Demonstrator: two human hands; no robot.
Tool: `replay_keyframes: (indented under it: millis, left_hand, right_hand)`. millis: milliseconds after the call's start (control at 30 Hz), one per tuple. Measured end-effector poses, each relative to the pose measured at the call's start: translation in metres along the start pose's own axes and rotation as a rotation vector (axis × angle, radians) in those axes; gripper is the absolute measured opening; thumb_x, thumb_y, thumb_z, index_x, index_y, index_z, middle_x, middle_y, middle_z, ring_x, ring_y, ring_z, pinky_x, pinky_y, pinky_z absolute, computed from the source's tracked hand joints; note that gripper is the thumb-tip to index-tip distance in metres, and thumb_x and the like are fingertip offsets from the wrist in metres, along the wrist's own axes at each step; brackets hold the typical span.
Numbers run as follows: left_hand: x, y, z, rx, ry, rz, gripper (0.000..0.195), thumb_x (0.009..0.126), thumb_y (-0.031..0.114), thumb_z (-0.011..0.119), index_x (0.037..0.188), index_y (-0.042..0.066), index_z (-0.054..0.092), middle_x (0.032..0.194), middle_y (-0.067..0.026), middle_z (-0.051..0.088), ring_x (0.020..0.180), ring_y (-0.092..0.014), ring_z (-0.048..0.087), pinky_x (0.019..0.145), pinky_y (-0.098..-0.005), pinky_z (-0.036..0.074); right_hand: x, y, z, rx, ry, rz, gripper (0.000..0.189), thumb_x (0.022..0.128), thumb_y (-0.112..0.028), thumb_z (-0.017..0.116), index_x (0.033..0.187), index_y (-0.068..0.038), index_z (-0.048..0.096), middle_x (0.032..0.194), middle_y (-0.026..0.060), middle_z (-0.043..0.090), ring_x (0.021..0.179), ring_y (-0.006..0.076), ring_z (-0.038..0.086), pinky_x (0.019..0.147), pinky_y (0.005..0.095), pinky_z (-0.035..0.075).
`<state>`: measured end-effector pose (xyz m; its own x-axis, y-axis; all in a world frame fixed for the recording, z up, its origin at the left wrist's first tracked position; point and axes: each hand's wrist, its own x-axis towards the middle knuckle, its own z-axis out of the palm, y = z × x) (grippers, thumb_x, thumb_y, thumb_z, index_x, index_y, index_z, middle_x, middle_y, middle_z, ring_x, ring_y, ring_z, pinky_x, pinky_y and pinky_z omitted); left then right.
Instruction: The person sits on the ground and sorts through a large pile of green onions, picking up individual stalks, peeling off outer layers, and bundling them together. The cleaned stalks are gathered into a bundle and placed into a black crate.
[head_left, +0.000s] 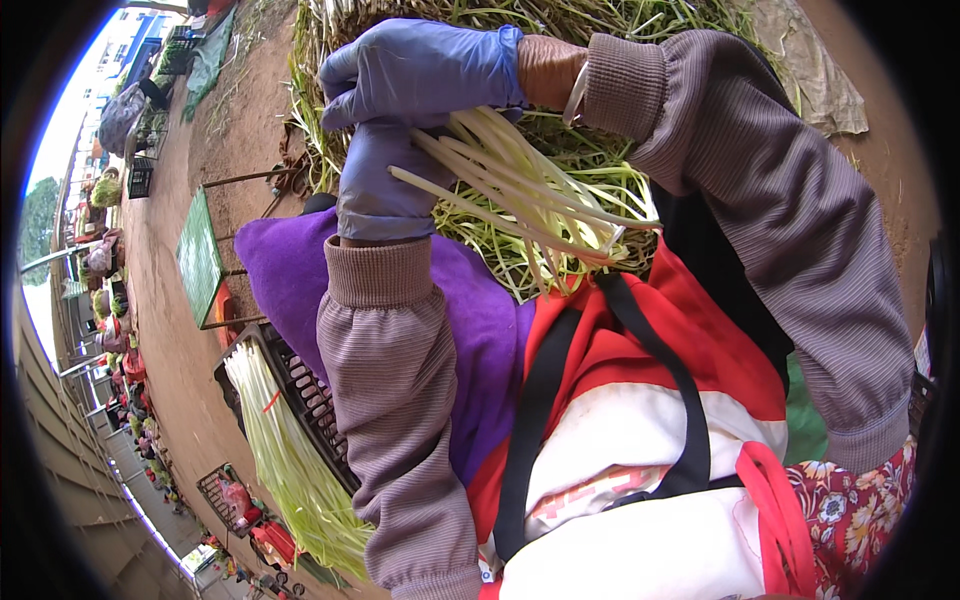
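Note:
My left hand, in a blue disposable glove, is closed round a loose bunch of pale green-white vegetable stalks. Directly above it and touching it, my right hand, gloved alike, curls over the same bunch; its palm and most of its fingertips are hidden. The stalks come out between the hands and spread to the right, towards the red and white apron. Behind them lies a large heap of the same kind of long-leaved vegetable, partly covered by my hands and the right sleeve.
A black plastic crate at the lower left carries a long bunch of pale stalks tied with a red band. Near it stands a metal frame with a green panel. Purple cloth lies beside my left forearm. Farther left are people, crates and produce.

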<state>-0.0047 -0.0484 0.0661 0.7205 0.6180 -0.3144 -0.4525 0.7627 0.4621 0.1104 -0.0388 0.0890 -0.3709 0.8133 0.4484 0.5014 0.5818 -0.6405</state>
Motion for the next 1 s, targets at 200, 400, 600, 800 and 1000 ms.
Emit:
replay_keyframes:
  millis: [200, 400, 600, 800, 1000]
  left_hand:
    - [0.002, -0.008, 0.012, 0.235, 0.271, 0.102, 0.029, 0.079, 0.006, 0.044, 0.107, 0.001, 0.043, 0.106, -0.0128, 0.049, 0.100, -0.023, 0.046, 0.090, -0.0366, 0.036]
    - [-0.008, -0.005, 0.001, 0.154, -0.247, 0.103, 0.026, 0.073, 0.004, 0.045, 0.099, 0.001, 0.048, 0.096, -0.0117, 0.052, 0.090, -0.024, 0.051, 0.084, -0.0370, 0.041]
    - [-0.018, -0.002, -0.015, 0.180, -0.025, 0.246, 0.025, 0.080, 0.013, 0.043, 0.103, 0.003, 0.045, 0.096, -0.0117, 0.052, 0.088, -0.023, 0.051, 0.082, -0.0352, 0.042]
    - [-0.027, 0.002, -0.026, 0.966, 0.460, 0.353, 0.024, 0.073, 0.003, 0.047, 0.096, -0.001, 0.046, 0.086, -0.0157, 0.052, 0.074, -0.025, 0.055, 0.070, -0.0333, 0.047]
    - [-0.039, 0.003, -0.045, 1.107, 0.495, 0.522, 0.024, 0.070, 0.002, 0.043, 0.094, -0.004, 0.046, 0.085, -0.0151, 0.052, 0.072, -0.025, 0.053, 0.071, -0.0362, 0.046]
  right_hand:
    - [0.003, 0.014, -0.008, -0.048, -0.155, -0.022, 0.018, 0.070, -0.017, 0.054, 0.082, -0.004, 0.056, 0.066, 0.0117, 0.056, 0.061, 0.0230, 0.055, 0.058, 0.0307, 0.044]
    - [0.006, 0.019, 0.000, 0.064, 0.005, -0.183, 0.014, 0.065, -0.012, 0.058, 0.076, -0.003, 0.058, 0.059, 0.0108, 0.054, 0.052, 0.0230, 0.052, 0.051, 0.0314, 0.043]
    - [0.007, 0.003, 0.009, -0.236, 0.081, -0.262, 0.030, 0.076, -0.033, 0.053, 0.078, -0.004, 0.057, 0.066, 0.0142, 0.054, 0.064, 0.0283, 0.055, 0.057, 0.0358, 0.044]
    - [-0.015, -0.018, -0.014, -0.262, 0.145, -0.367, 0.021, 0.070, -0.018, 0.056, 0.060, 0.000, 0.054, 0.051, 0.0135, 0.050, 0.046, 0.0223, 0.051, 0.045, 0.0318, 0.041]
    - [-0.047, -0.038, 0.007, -0.348, -0.181, -0.228, 0.045, 0.070, -0.044, 0.056, 0.071, 0.000, 0.052, 0.055, 0.0153, 0.049, 0.050, 0.0303, 0.053, 0.045, 0.0342, 0.042]
